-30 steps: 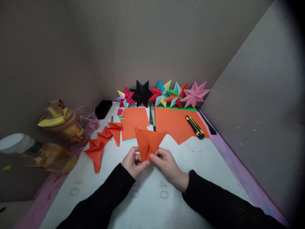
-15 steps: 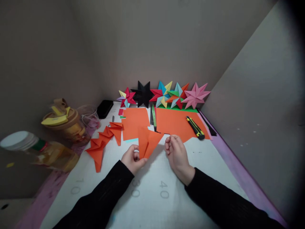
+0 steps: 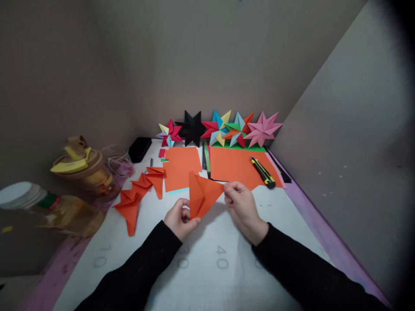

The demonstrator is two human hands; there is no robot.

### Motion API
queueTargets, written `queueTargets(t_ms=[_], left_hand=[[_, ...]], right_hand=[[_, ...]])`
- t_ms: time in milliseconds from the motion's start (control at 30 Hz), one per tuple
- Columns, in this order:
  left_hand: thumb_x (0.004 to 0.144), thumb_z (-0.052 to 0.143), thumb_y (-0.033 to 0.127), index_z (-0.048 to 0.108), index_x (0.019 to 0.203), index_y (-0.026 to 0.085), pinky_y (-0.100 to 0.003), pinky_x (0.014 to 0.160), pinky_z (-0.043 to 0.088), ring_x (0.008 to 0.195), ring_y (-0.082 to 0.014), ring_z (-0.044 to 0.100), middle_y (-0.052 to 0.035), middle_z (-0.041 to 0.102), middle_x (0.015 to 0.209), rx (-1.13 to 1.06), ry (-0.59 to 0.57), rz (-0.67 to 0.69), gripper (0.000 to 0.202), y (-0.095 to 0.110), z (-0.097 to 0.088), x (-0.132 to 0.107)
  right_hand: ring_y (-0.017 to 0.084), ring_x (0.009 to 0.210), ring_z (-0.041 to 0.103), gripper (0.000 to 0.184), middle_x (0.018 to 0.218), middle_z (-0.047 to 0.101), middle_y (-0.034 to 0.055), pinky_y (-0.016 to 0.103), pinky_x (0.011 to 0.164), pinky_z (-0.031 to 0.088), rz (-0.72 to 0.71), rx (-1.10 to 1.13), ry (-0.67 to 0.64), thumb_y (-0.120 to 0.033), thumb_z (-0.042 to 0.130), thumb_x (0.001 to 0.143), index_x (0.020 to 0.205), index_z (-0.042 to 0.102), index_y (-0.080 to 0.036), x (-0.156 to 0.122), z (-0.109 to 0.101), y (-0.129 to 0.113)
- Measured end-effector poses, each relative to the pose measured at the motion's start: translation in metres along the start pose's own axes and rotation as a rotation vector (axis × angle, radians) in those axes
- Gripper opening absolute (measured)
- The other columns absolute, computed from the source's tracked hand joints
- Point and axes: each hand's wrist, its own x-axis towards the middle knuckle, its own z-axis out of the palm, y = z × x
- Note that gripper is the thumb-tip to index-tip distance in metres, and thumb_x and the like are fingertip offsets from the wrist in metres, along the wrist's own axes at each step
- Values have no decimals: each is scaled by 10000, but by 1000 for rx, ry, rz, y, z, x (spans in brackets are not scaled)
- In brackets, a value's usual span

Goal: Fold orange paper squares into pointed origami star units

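Note:
Between my hands, just above the mat, is a folded piece of orange paper (image 3: 205, 195), kite-like with creases down its middle. My left hand (image 3: 181, 219) pinches its lower point, the thumb in front. At its upper right corner, my right hand (image 3: 241, 209) is closed with thumb and forefinger on the tip. Several folded orange paper pieces (image 3: 131, 201) lie in a row to the left of my left hand. Behind the held piece are flat orange sheets (image 3: 183, 166), and a larger orange sheet (image 3: 230, 162) lies to the right of them.
A yellow-and-black utility knife (image 3: 263, 172) rests on the larger sheet. Several folded paper stars (image 3: 193, 127) lean against the back wall. At left stand a lidded jar (image 3: 61, 207), a brown cup (image 3: 94, 172) and a black phone (image 3: 140, 149). The numbered white mat (image 3: 207, 280) covers the table.
My right hand has closed on the right corner of the orange paper, which it was just apart from before. The paper now spreads wider to the right. The view has shifted slightly.

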Motion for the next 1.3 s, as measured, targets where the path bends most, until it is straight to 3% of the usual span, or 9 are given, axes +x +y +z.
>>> queueTargets(t_ms=[133, 233, 300, 367, 500, 633, 867, 1100, 1300], left_hand=[[611, 720, 333, 400, 843, 200, -164, 425, 292, 370, -52, 404, 126, 459, 452, -23, 34, 5, 417, 7, -1, 0], [629, 705, 326, 396, 860, 199, -159, 425, 288, 364, -43, 379, 128, 453, 458, -24, 79, 27, 406, 8, 3, -2], [650, 690, 331, 412, 902, 194, -168, 429, 307, 382, -56, 403, 115, 462, 473, 32, 71, 46, 399, 5, 6, -3], [660, 687, 324, 431, 973, 189, -195, 479, 384, 492, -95, 505, 63, 537, 582, 95, 97, 118, 426, 3, 7, -5], [686, 683, 240, 426, 1107, 201, -322, 732, 489, 877, -181, 568, -72, 533, 1017, 321, 283, 535, 494, 9, 1, -8], [769, 577, 98, 496, 1072, 224, -319, 764, 484, 888, -180, 539, -54, 489, 960, 636, 269, 886, 338, 21, -8, -11], [753, 608, 185, 493, 1033, 181, -344, 769, 492, 925, -211, 527, -80, 478, 980, 726, 200, 715, 302, 16, -13, -7], [759, 608, 236, 509, 756, 190, -322, 699, 473, 798, -192, 541, -44, 531, 815, 760, 172, 672, 109, 18, -14, -7], [801, 569, 219, 587, 940, 182, -327, 738, 494, 845, -196, 578, -76, 613, 897, 711, 83, 705, 145, 16, -9, -11]], right_hand=[[60, 438, 354, 236, 613, 462, -59, 182, 377, 232, -52, 149, 70, -393, 617, 773, 721, 475, -213, 7, -4, -6], [56, 418, 373, 268, 642, 528, -59, 180, 379, 271, 131, 45, -250, -376, 677, 723, 908, 553, -227, -12, 7, 9], [96, 538, 513, 271, 687, 598, -16, 219, 521, 416, 201, -44, -489, -313, 731, 671, 874, 614, -177, -26, 15, 19], [140, 658, 582, 214, 734, 644, 19, 262, 643, 459, 213, -110, -487, -306, 709, 694, 827, 651, -150, -34, 20, 25], [154, 620, 583, 186, 685, 653, 23, 272, 592, 458, 108, -269, -311, -334, 662, 732, 725, 647, -148, -33, 17, 27], [188, 698, 613, 132, 768, 682, 42, 314, 667, 487, -87, -419, -368, -291, 610, 782, 797, 677, -179, -34, 14, 22], [203, 763, 601, 128, 809, 672, 40, 340, 720, 472, -338, -598, -386, -236, 562, 822, 830, 690, -230, -37, 12, 24], [179, 709, 562, 103, 739, 615, 30, 295, 652, 439, -355, -717, -311, -159, 542, 789, 749, 628, -201, -35, 12, 22], [159, 680, 548, 125, 715, 587, 27, 269, 617, 431, -348, -723, -262, -201, 532, 812, 699, 585, -187, -35, 12, 21]])
